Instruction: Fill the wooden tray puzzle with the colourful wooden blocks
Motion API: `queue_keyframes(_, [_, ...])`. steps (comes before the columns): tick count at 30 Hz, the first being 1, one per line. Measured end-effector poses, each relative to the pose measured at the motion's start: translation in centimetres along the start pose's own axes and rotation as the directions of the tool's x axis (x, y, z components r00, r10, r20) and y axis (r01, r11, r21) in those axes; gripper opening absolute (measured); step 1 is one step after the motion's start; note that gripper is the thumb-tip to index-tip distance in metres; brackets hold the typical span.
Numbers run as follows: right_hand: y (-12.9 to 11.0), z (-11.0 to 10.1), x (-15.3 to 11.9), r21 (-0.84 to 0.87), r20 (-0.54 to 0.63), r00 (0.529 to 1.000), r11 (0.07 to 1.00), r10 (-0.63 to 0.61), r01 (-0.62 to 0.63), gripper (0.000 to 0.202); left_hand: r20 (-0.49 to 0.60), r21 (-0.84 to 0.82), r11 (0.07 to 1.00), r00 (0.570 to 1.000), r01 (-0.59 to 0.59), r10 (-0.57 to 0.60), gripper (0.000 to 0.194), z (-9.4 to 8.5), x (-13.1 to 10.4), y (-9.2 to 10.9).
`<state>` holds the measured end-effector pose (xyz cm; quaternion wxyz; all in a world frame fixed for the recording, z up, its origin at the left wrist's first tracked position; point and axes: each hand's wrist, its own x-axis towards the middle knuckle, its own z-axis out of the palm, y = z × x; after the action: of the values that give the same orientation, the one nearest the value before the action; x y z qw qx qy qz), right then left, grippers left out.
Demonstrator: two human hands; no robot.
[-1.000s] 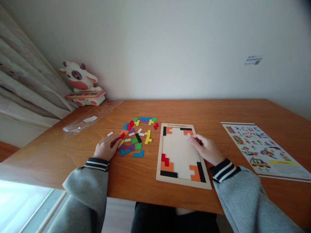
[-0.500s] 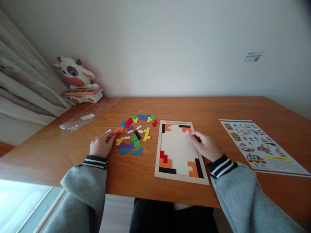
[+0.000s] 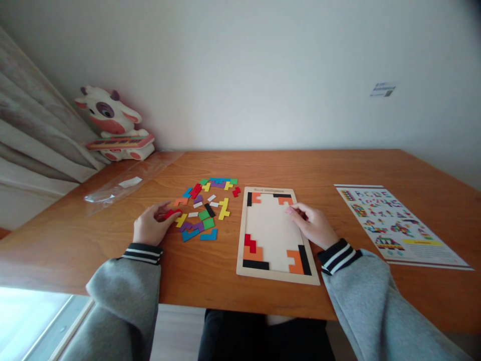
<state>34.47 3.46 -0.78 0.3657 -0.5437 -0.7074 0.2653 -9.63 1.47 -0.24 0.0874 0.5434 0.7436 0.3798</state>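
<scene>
My left hand [image 3: 150, 224] rests at the left edge of the loose pieces, thumb and fingers around a red puzzle piece [image 3: 172, 214]. A yellow piece [image 3: 181, 220] lies by the thumb tip, and an orange piece [image 3: 181, 201] lies just beyond the fingers. Over the right side of the wooden puzzle board [image 3: 241, 225] is my right hand [image 3: 313, 224], its thumb and fingertips pinched together. Whether anything is between them is hidden. Black, orange and red pieces sit in the board's corners, with a red piece [image 3: 250, 244] at the lower left.
Several coloured pieces, such as a green one [image 3: 208, 223], lie left of the board. A printed pattern sheet [image 3: 398, 225] is at the right. A clear plastic bag [image 3: 108, 195] and a toy cow keyboard [image 3: 120, 143] stand at the back left.
The thumb and fingers of my left hand have spread wider, and more of the red piece shows between them. My right hand keeps its pinch over the board. The view has shifted slightly.
</scene>
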Motion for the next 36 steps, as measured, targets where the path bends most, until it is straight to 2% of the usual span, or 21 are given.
queue_keyframes(3, [-0.1, 0.1, 0.1, 0.010, -0.002, 1.000, 1.000, 0.001, -0.001, 0.045, -0.113, -0.006, 0.996, 0.989, -0.094, 0.092, 0.051, 0.0, -0.1, 0.1])
queue_keyframes(6, [-0.2, 0.1, 0.2, 0.016, -0.011, 1.000, 1.000, 0.000, 0.000, 0.045, -0.250, -0.100, 0.982, 0.959, -0.163, 0.133, 0.046, 0.0, -0.5, 0.8])
queue_keyframes(8, [-0.3, 0.2, 0.3, 0.017, -0.019, 1.000, 1.000, -0.002, 0.002, 0.046, -0.260, -0.108, 0.974, 0.951, -0.200, 0.167, 0.038, 0.1, -1.1, 1.8])
queue_keyframes(10, [-0.3, 0.2, 0.3, 0.021, -0.030, 1.000, 1.000, -0.005, 0.005, 0.046, -0.235, -0.058, 0.957, 0.935, -0.285, 0.265, 0.030, 0.6, -1.9, 3.4])
queue_keyframes(12, [-0.3, 0.3, 0.4, 0.029, -0.045, 0.999, 1.000, -0.007, 0.009, 0.045, -0.200, -0.051, 0.897, 0.885, -0.439, 0.421, 0.023, 1.4, -3.2, 5.6])
queue_keyframes(14, [-0.3, 0.3, 0.4, 0.039, -0.055, 0.998, 0.999, -0.007, 0.009, 0.044, -0.155, -0.108, 0.805, 0.810, -0.584, 0.566, 0.016, 2.7, -5.0, 8.1])
queue_keyframes(15, [-0.3, 0.3, 0.4, 0.044, -0.057, 0.998, 0.999, -0.006, 0.008, 0.043, -0.127, -0.147, 0.741, 0.755, -0.656, 0.643, 0.013, 3.4, -5.9, 9.4])
queue_keyframes(17, [-0.3, 0.3, 0.3, 0.050, -0.052, 0.999, 0.999, -0.002, 0.005, 0.042, -0.045, -0.240, 0.589, 0.615, -0.772, 0.788, 0.016, 4.8, -8.0, 11.9])
queue_keyframes(19, [-0.4, 0.3, 0.3, 0.045, -0.051, 0.999, 0.999, 0.001, 0.001, 0.041, 0.037, -0.342, 0.448, 0.465, -0.826, 0.884, 0.022, 6.0, -9.9, 14.0])
queue_keyframes(21, [-0.5, 0.3, 0.3, 0.037, -0.054, 0.999, 0.999, 0.001, 0.001, 0.039, 0.042, -0.406, 0.325, 0.338, -0.854, 0.940, 0.024, 7.0, -11.4, 15.5])
queue_keyframes(23, [-0.5, 0.3, 0.3, 0.038, -0.055, 0.999, 0.999, -0.003, 0.005, 0.038, 0.068, -0.439, 0.257, 0.254, -0.861, 0.965, 0.023, 7.6, -12.3, 16.1])
queue_keyframes(25, [-0.6, 0.3, 0.3, 0.046, -0.052, 0.999, 0.999, -0.009, 0.011, 0.038, 0.099, -0.452, 0.243, 0.223, -0.858, 0.970, 0.022, 7.9, -12.6, 16.2])
queue_keyframes(28, [-0.6, 0.3, 0.3, 0.048, -0.053, 0.999, 0.999, -0.007, 0.010, 0.037, 0.111, -0.461, 0.245, 0.218, -0.853, 0.970, 0.018, 8.1, -12.6, 15.9])
queue_keyframes(30, [-0.6, 0.3, 0.3, 0.046, -0.052, 0.999, 0.999, -0.002, 0.005, 0.036, 0.121, -0.467, 0.233, 0.199, -0.853, 0.973, 0.018, 8.2, -12.6, 15.9])
queue_keyframes(33, [-0.5, 0.4, 0.3, 0.045, -0.049, 0.999, 0.999, -0.001, 0.003, 0.035, 0.147, -0.453, 0.218, 0.169, -0.864, 0.975, 0.024, 8.4, -12.7, 16.0])
queue_keyframes(36, [-0.2, 0.5, 0.3, 0.043, -0.047, 0.999, 0.999, -0.007, 0.009, 0.035, 0.161, -0.430, 0.220, 0.165, -0.876, 0.973, 0.027, 8.4, -12.9, 16.1])
